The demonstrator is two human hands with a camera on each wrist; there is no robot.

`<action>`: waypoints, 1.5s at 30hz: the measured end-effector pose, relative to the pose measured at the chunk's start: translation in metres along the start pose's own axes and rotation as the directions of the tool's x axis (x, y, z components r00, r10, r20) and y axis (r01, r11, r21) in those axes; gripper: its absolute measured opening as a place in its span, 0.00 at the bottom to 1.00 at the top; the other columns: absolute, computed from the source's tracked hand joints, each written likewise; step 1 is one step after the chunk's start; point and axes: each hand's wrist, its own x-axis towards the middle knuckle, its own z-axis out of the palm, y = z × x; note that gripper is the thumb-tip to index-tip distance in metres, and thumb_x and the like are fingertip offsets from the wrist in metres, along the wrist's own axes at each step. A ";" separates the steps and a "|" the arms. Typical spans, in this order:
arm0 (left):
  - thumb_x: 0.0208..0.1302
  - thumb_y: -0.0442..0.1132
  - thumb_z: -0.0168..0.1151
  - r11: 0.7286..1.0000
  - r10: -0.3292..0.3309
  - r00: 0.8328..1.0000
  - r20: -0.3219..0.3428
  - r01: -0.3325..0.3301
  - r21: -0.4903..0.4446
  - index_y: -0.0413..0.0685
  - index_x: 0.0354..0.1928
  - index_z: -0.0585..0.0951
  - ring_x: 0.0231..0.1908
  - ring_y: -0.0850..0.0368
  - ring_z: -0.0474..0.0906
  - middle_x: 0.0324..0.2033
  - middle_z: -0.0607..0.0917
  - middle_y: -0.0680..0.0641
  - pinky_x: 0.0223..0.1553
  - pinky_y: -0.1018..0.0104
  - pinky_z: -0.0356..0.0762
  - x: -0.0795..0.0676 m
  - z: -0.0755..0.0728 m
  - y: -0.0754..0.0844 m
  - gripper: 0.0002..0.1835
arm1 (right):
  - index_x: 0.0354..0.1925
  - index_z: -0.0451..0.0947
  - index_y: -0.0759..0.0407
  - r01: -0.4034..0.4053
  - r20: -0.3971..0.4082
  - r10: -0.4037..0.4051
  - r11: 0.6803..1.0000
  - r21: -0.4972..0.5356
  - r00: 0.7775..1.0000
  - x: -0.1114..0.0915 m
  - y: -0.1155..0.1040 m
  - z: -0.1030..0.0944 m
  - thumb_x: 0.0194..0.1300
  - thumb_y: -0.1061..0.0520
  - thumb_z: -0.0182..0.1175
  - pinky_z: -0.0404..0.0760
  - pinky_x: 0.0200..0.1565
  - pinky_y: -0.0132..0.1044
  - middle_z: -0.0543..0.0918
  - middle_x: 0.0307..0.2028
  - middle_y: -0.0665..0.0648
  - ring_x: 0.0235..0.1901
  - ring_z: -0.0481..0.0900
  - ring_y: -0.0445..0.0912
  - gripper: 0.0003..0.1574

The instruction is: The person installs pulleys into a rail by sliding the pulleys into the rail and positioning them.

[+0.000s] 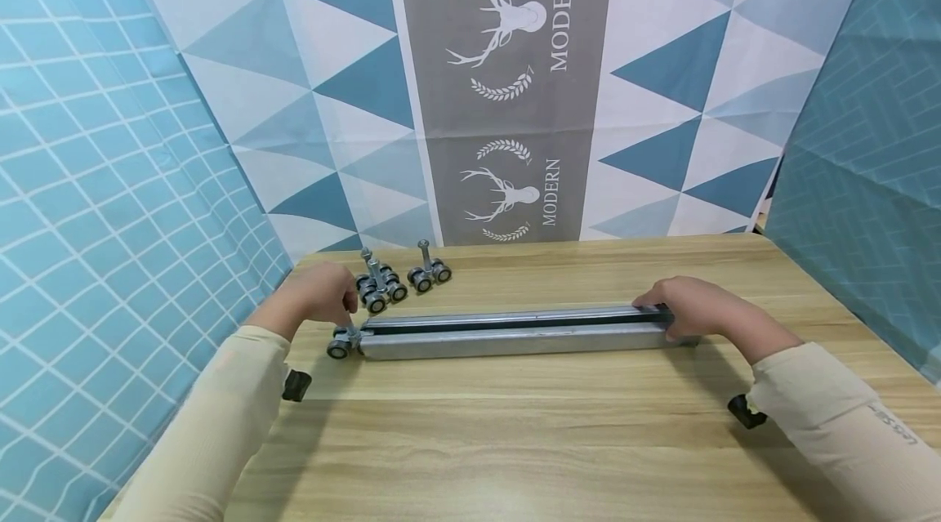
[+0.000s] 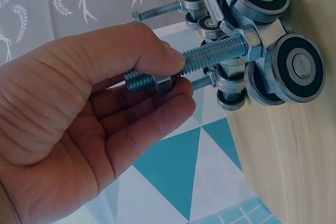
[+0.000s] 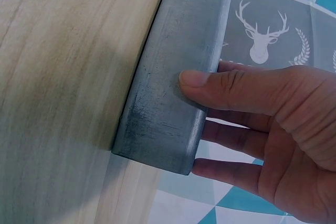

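Pinching the bolt (image 2: 212, 55) of the wheeled trolley (image 2: 299, 69) with your left hand (image 1: 327, 292), you have it at the left mouth of the metal channel (image 1: 515, 345), whose long axis runs sideways across the table (image 1: 529, 440) to your right hand (image 1: 693, 307), which grips the opposite end.

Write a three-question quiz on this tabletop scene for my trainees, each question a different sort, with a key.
1. Which hand holds the rail near its end?
2. True or false: the left hand pinches a threaded bolt.
3. The free-standing trolleys are nearest which part of the rail? A) left end B) middle C) right end

Key: 1. The right hand. 2. True. 3. A.
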 end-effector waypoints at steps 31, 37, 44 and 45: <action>0.42 0.24 0.63 0.997 0.079 0.996 -0.027 -0.079 0.028 0.56 0.11 0.57 0.17 0.61 0.43 0.12 0.49 0.58 0.22 0.65 0.46 0.017 0.006 0.020 0.26 | 0.53 0.82 0.65 -0.008 -0.006 0.008 1.000 0.004 1.000 -0.001 -0.001 0.001 0.42 0.69 0.76 0.80 0.47 0.54 0.83 0.48 0.63 0.50 0.79 0.61 0.35; 0.41 0.22 0.58 0.995 0.099 0.995 -0.017 -0.099 0.005 0.55 0.12 0.56 0.18 0.60 0.42 0.13 0.48 0.58 0.23 0.64 0.45 0.021 0.007 0.025 0.24 | 0.53 0.81 0.66 0.001 -0.009 -0.001 1.000 -0.006 1.000 -0.001 0.000 0.003 0.41 0.69 0.76 0.80 0.46 0.54 0.83 0.47 0.63 0.49 0.80 0.61 0.35; 0.42 0.22 0.57 0.994 0.108 0.994 -0.025 -0.108 0.006 0.55 0.12 0.55 0.18 0.60 0.41 0.13 0.48 0.57 0.23 0.64 0.44 0.024 0.010 0.028 0.24 | 0.52 0.82 0.66 0.012 -0.022 -0.012 1.000 -0.013 1.000 -0.002 0.000 0.002 0.41 0.70 0.76 0.80 0.45 0.53 0.84 0.46 0.63 0.48 0.80 0.61 0.35; 0.42 0.22 0.57 0.994 0.110 0.993 -0.029 -0.110 0.005 0.55 0.12 0.55 0.18 0.60 0.41 0.13 0.48 0.57 0.23 0.64 0.44 0.025 0.010 0.028 0.24 | 0.52 0.82 0.66 0.013 -0.023 -0.013 1.000 -0.013 1.000 -0.002 0.000 0.002 0.41 0.70 0.76 0.80 0.45 0.53 0.84 0.46 0.64 0.48 0.80 0.61 0.35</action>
